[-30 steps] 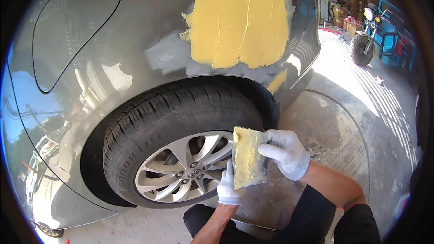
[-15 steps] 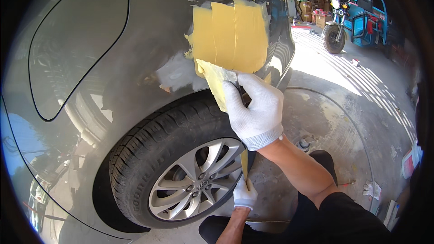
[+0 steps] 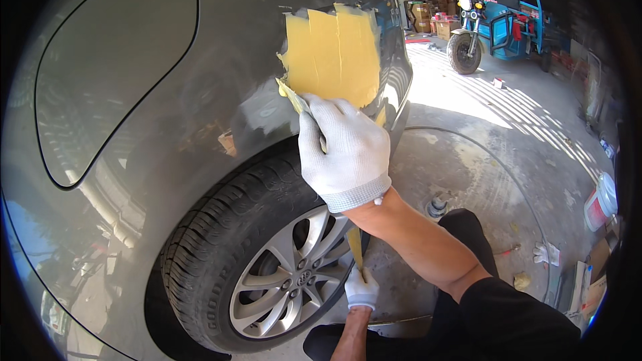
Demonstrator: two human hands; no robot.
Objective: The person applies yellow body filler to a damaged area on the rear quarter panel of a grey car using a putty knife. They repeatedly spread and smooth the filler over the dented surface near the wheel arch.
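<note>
My right hand [image 3: 348, 150], in a white knit glove, is closed on a putty spreader [image 3: 293, 98] smeared with pale yellow filler. The spreader's tip is at the lower left corner of a broad patch of yellow body filler [image 3: 333, 50] on the grey car panel [image 3: 234, 33]. Vertical ridges run through the patch, and its left edge is ragged. Lower down, beside the wheel [image 3: 294, 281], my gloved left hand [image 3: 362, 289] is closed round a putty knife [image 3: 355, 247], its flared yellowish blade pointing up.
The tyre [image 3: 221, 247] and wheel arch lie just below my right hand. A hose [image 3: 498, 160] curves over the concrete floor. At right stand a white bucket [image 3: 600, 202] and boxes. A blue cargo tricycle [image 3: 498, 23] is parked farther back.
My right hand has moved left and slightly down, turning the spreader so that its blade now shows nearly edge-on. The left hand keeps its grip by the wheel. The view has shifted a little.
</note>
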